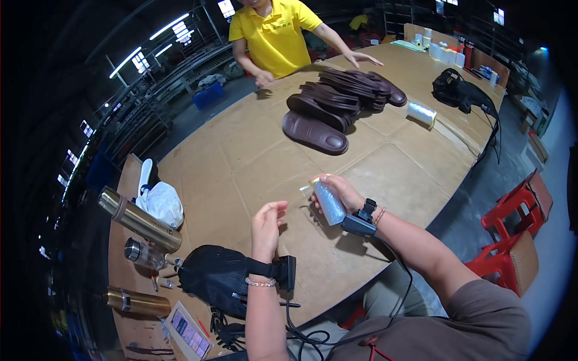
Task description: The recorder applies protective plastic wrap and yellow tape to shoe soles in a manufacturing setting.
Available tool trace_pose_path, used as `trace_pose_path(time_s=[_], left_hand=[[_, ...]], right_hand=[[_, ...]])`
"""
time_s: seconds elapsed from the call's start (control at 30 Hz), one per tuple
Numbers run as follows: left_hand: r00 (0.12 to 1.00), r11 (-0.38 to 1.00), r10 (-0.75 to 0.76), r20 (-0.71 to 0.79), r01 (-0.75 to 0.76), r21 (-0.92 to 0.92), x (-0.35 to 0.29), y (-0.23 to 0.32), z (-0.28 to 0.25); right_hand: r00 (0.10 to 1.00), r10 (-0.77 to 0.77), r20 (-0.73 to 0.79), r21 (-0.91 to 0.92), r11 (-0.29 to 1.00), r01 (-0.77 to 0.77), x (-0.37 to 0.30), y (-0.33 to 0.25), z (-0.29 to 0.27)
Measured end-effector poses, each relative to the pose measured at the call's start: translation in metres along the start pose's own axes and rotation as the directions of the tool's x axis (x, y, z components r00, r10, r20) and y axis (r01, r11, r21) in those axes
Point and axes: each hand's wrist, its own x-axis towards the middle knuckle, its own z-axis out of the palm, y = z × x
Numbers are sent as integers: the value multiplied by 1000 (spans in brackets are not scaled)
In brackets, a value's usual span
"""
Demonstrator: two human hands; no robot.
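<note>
My right hand (342,191) is wrapped round a roll of clear plastic film (328,203), tilted over the near part of the table. A small pale strip sticks out near the roll's upper end. To the left of it, my left hand (265,227) is raised with fingers loosely curved and the thumb apart, and nothing shows in it. Farther off lies a leaning row of dark brown shoe soles (328,102); the closest sole (315,133) lies flat. A second roll of film (421,114) lies to their right.
Across the table (226,162) stands a person in a yellow shirt (274,36), one hand on the tabletop. Bottles (138,219), a white bag (161,203), a black mesh bag (214,278) and a phone (189,332) line the left side. Red stools (518,207) stand right. Cables run from my wrists.
</note>
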Motion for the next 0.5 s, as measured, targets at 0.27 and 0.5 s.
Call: trace_pose_path(time_s=[0.27,0.5], left_hand=[[943,842,58,327,-222,491,44,33,47],[899,487,167,406,-433,758,114,12,105]], right_hand=[[985,-132,-109,182,972,150,5,-16,-13],[938,-270,-219,261,910,323,26,-44,-69]])
